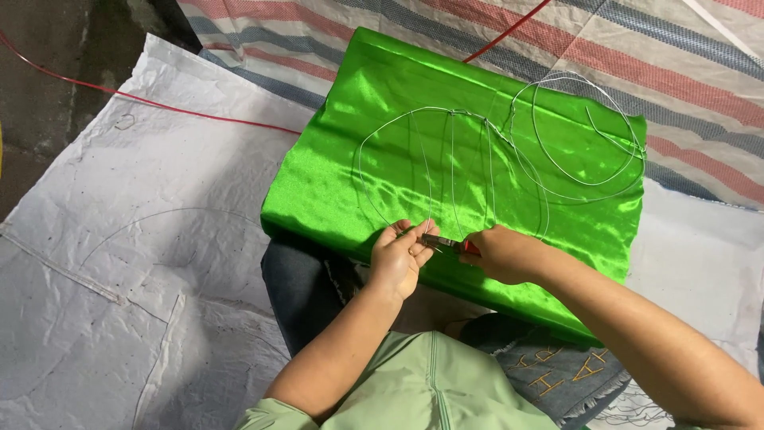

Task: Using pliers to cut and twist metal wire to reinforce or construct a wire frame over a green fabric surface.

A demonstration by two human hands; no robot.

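The white paper sheet (119, 263) covers the floor, and over the person's lap lies the folded green satin cloth (446, 183), slick and loosely draped. On it rests the wire frame (454, 171), thin silver wire bent into several loops that meet near the top, with a separate wire ring (589, 131) touching it at the right.

The cloth could slide off the knees if the frame is tugged toward the body, since nothing pins it down. The wire itself looks springy (and very thin), so a loose end could flick up or a loop could bend out of shape under a hard twist; a sharp end might also snag the satin.

The left hand (400, 256) has its fingers (404, 232) pinched closed on the lower ends of the loops, at the cloth's near edge. The right hand (503, 253) is wrapped around red-handled pliers (447, 243), whose tip reaches the wire just beside the left fingertips.
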